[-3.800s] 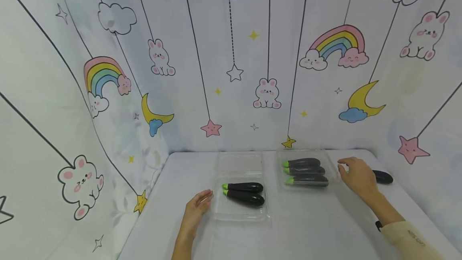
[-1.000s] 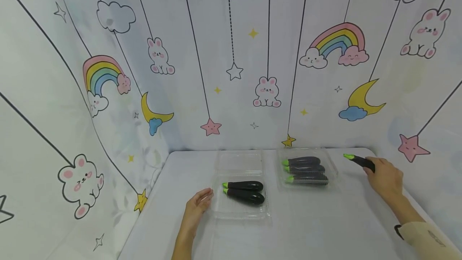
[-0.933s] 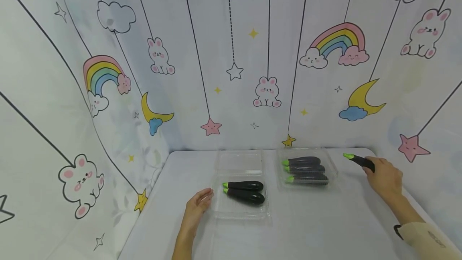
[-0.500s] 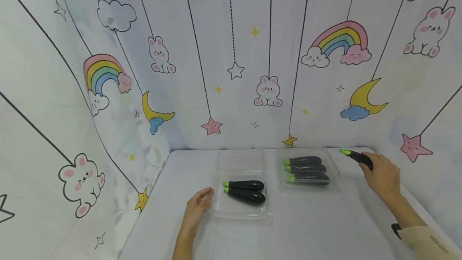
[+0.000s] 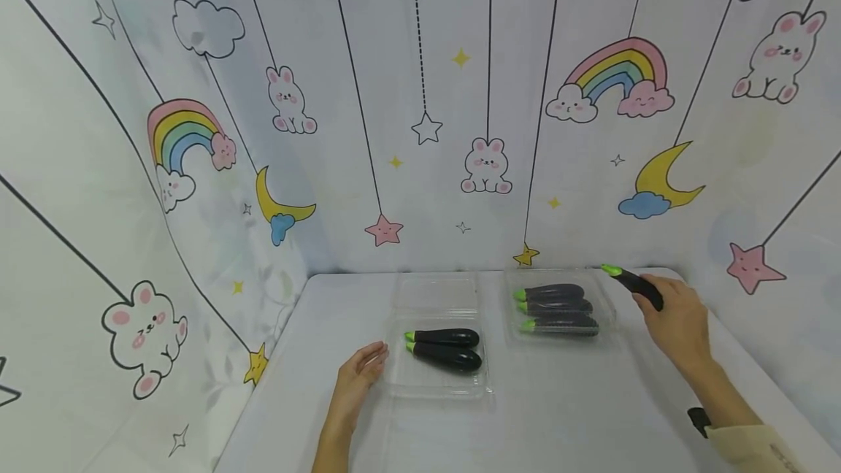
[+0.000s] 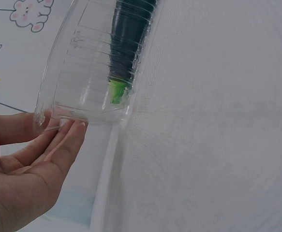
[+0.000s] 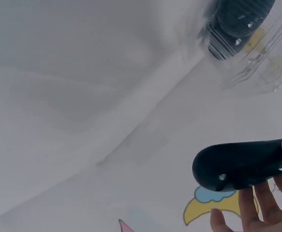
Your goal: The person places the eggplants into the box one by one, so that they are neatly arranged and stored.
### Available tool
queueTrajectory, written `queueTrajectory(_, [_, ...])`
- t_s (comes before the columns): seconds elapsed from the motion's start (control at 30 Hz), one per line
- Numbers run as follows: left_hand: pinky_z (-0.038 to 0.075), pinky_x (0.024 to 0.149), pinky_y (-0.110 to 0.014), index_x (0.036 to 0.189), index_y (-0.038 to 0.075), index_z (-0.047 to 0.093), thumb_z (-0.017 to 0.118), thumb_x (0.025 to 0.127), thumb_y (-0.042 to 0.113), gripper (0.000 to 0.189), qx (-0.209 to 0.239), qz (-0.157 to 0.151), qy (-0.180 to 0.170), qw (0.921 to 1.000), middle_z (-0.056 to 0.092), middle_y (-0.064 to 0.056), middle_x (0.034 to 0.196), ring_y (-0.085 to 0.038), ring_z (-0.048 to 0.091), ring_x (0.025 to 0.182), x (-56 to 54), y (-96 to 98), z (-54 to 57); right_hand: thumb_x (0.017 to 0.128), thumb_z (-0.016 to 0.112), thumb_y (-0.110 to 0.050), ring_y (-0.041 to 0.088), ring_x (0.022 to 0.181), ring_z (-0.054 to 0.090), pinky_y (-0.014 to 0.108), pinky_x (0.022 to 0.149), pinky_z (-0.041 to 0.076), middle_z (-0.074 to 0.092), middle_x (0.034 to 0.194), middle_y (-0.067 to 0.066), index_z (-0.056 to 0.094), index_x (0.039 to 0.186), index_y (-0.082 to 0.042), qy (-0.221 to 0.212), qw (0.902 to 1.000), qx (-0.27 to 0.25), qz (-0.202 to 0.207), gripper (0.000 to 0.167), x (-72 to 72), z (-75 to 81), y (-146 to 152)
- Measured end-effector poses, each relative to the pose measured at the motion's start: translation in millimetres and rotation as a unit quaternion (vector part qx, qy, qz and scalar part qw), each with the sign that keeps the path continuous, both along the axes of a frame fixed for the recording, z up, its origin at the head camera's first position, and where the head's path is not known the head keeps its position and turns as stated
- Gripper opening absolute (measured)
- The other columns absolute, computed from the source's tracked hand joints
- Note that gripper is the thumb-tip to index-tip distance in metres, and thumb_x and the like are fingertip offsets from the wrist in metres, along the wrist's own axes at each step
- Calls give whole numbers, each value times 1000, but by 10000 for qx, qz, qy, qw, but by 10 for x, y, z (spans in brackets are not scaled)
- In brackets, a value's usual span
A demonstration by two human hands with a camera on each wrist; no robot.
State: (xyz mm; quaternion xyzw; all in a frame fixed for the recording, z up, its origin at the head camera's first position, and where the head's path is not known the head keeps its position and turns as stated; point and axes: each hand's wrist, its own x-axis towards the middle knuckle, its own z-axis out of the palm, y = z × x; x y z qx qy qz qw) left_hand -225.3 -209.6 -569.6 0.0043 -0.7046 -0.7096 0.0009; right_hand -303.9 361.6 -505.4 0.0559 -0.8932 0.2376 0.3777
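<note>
In the head view my right hand (image 5: 677, 320) holds a dark eggplant (image 5: 634, 285) with a bright green stem end, raised above the table's right side. The right wrist view shows the thumb and fingers around this eggplant (image 7: 237, 164). My left hand (image 5: 360, 374) is at the left edge of a clear plastic box (image 5: 436, 389); in the left wrist view its extended fingers (image 6: 68, 145) touch the box's end. Two eggplants (image 5: 443, 349) lie side by side in that box, stems to the left; its lid (image 5: 435, 292) is folded back.
To the right, a second clear box (image 5: 558, 341) contains three eggplants (image 5: 558, 306) under its clear plastic. Both boxes rest on the white table (image 5: 558, 414). A patterned cloth backdrop (image 5: 434, 188) rises behind and at the sides.
An eggplant lying on the table at far right is now gripped and lifted by my right hand. Lately that hand has carried it left and slightly up. The left hand has stayed put.
</note>
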Motion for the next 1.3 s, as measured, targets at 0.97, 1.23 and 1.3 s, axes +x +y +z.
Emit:
queueTrajectory(0.97, [49, 111, -25, 150, -5, 47, 54, 104, -2, 47, 193, 31, -41, 9998, 49, -24, 155, -37, 47, 145, -10, -15, -11, 87, 84, -5, 48, 113, 58, 67, 78, 51, 64, 125, 28, 68, 131, 1, 72, 9976, -257, 645, 48, 254, 175, -796])
queueTrajectory(1.23, [50, 109, -23, 150, -6, 47, 53, 104, -3, 47, 248, 83, -8, 9997, 50, -25, 153, -38, 48, 144, -26, 10, -13, 85, 85, -5, 46, 115, 58, 63, 89, 49, 66, 124, 24, 69, 131, -1, 214, 9947, -228, 977, 49, 269, 170, -991])
queueTrajectory(1.3, [49, 110, -24, 150, -6, 47, 53, 104, -3, 47, 254, 73, -18, 9996, 50, -26, 154, -38, 48, 144, -19, 13, -2, 84, 86, -5, 45, 115, 59, 62, 90, 49, 67, 123, 22, 69, 130, -1, 269, 9935, -241, 1077, 49, 279, 174, -1054])
